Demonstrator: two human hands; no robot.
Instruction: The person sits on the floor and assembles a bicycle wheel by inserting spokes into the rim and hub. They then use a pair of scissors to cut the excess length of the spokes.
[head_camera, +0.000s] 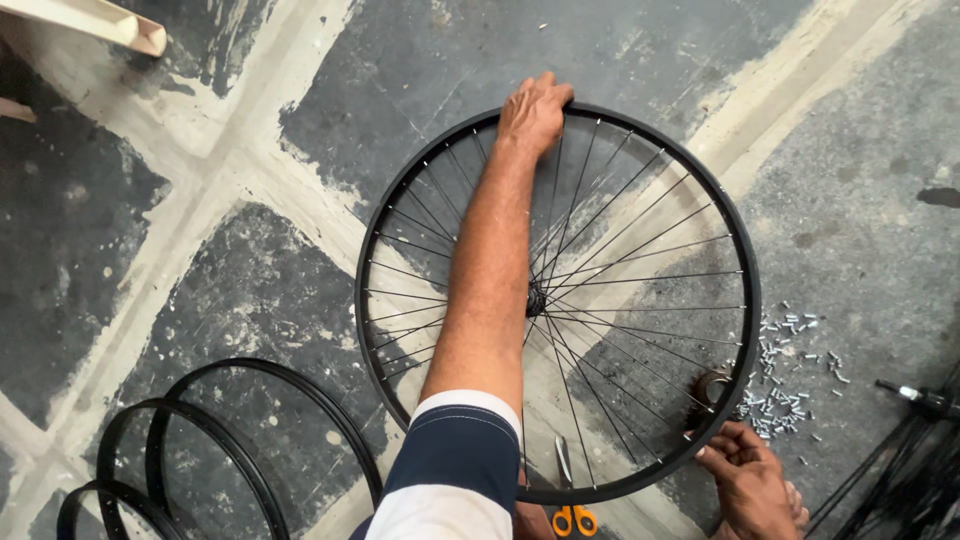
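Lacing a black wheel rim (735, 250) on the concrete floor (200, 250).

My left hand (535, 112) grips the rim's far edge; my right hand (748, 478) pinches its near edge, beside the loose nipples (785, 385). Most spokes (620, 290) look laced, some seemingly unfastened. Bare rims (190, 440) lie left of it, scissors (570, 500) below.

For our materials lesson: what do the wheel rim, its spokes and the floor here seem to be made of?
Wheel rim: probably metal, painted matt black; thin and rigid.
Spokes: thin metal wire, some dark, some glinting silver.
Floor: likely concrete, its dark coating worn away in pale strips.
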